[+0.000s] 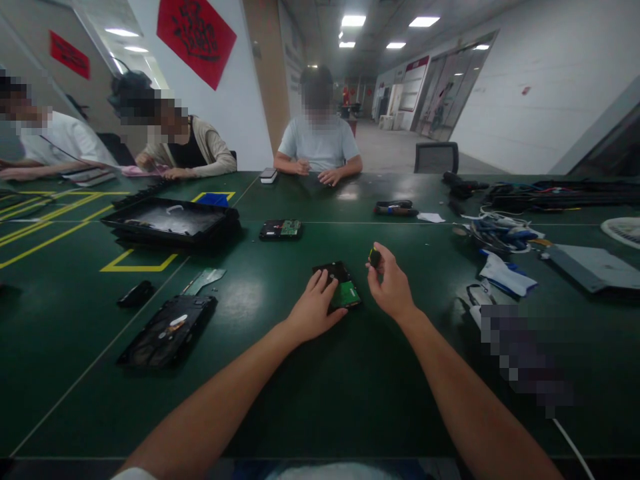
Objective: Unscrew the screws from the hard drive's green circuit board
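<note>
Now left hand (pixel 314 312) flat on hard drive (pixel 339 285), right hand (pixel 392 287) pinching small dark part (pixel 375 256) above.

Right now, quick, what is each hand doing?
Left hand: open, fingers resting flat on the hard drive.
Right hand: closed, pinching a small dark part above the table.

We see our two arms, bare from the wrists back toward the elbows. Our left hand (pixel 314 312) and right hand (pixel 393 288) wear no gloves, rings or watch. Something white and light shows near our chest.
</note>
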Motion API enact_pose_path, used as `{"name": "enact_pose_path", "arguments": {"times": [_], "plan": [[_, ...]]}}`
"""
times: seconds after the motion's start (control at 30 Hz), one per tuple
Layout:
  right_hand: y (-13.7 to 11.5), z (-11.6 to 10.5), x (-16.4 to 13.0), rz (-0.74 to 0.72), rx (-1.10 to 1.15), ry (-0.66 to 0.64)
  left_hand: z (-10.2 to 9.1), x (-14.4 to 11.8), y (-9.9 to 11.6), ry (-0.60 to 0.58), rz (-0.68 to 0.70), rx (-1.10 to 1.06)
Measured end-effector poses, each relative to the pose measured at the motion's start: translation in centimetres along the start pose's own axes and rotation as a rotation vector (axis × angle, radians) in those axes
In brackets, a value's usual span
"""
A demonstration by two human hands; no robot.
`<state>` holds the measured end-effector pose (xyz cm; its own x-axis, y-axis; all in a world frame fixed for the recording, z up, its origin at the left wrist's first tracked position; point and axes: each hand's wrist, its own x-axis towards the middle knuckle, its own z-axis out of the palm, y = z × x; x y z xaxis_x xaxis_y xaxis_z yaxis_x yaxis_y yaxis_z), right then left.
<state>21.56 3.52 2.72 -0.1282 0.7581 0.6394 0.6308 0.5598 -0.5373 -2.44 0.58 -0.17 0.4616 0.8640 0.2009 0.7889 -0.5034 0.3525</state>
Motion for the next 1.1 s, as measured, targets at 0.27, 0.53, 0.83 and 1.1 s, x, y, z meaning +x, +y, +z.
{"name": "enact_pose_path", "arguments": {"times": [0.27, 0.53, 0.83, 1.1], "plan": [[-1.0, -0.1, -0.2, 0.021, 0.111, 0.153, -0.4, 0.4, -1.2, -0.004, 0.138, -0.116], [-1.0, 0.9, -0.6, -0.008, 0.134, 0.087, -0.2, 0.5, -1.1, 0.028, 0.121, -0.12], [-0.8, 1.0, -0.6, -0.017, 0.111, 0.077, 0.0, 0.6, -1.2, 0.034, 0.115, -0.118], [-0.8, 1.1, -0.5, -0.017, 0.116, 0.061, -0.3, 0.5, -1.0, 0.031, 0.106, -0.122]]}}
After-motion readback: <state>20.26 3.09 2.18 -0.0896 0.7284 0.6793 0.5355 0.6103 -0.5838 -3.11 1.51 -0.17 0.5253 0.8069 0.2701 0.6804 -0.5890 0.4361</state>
